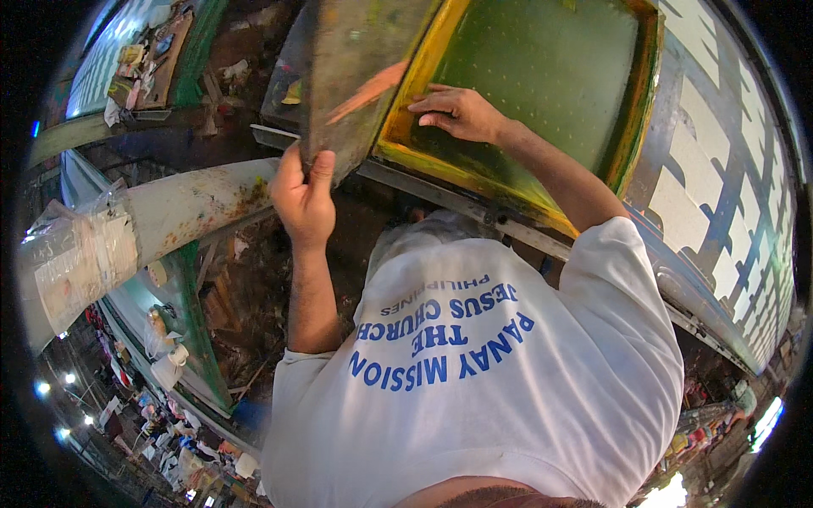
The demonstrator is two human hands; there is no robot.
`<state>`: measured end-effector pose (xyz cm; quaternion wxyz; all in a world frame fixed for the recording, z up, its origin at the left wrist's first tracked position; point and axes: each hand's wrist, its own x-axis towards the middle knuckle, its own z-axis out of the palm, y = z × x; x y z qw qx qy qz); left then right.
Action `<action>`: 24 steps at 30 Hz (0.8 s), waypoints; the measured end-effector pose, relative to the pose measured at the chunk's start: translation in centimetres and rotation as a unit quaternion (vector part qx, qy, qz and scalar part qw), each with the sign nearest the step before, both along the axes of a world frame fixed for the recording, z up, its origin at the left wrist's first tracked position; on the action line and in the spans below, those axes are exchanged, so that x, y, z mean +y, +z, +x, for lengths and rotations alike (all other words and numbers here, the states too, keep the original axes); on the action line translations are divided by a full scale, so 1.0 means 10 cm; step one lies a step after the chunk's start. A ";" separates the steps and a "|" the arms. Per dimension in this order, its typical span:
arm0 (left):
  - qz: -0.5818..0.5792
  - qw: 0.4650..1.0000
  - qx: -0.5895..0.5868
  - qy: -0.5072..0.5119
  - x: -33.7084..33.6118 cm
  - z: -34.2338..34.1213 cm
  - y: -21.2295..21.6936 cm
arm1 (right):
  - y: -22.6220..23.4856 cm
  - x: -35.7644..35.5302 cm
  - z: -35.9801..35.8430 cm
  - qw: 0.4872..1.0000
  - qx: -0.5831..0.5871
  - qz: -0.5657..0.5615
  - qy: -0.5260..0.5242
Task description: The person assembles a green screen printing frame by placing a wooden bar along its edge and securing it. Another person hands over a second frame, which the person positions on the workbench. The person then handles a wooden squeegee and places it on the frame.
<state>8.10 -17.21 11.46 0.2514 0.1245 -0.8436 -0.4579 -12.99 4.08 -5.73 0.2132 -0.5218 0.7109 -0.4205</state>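
Observation:
My left hand (305, 195) grips the lower corner of a thin grey board (351, 102), its thumb on the near face. The board stands tilted up, and an orange streak crosses it. Right beside it lies a screen-printing frame (392, 135) with yellow-stained wooden sides and a dark green mesh (542, 85) covered in small pale dots. Over the left part of that mesh is my right hand (461, 114). Its fingers are slightly bent and apart, near the frame's left side, with nothing visible in them. I cannot tell whether the fingertips touch the frame.
A long table (703, 161) with white cut-out shapes in rows curves along the right. At left, a pale beam (203, 199) carries a clear plastic-wrapped bundle (85, 262). Farther left, a wooden board (165, 59) holds clutter. A metal rail (466, 199) runs below the frame.

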 end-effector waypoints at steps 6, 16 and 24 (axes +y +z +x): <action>0.006 0.999 -0.008 0.040 -0.11 -0.07 -0.06 | 0.01 0.39 0.38 0.968 0.166 0.087 0.165; -0.031 0.998 -0.045 0.009 -0.17 -0.23 -0.07 | 0.93 2.15 0.69 0.957 0.049 0.277 0.071; -0.030 0.998 -0.040 -0.024 -0.03 -0.46 -0.08 | 0.52 1.03 0.67 0.988 0.121 0.030 -0.093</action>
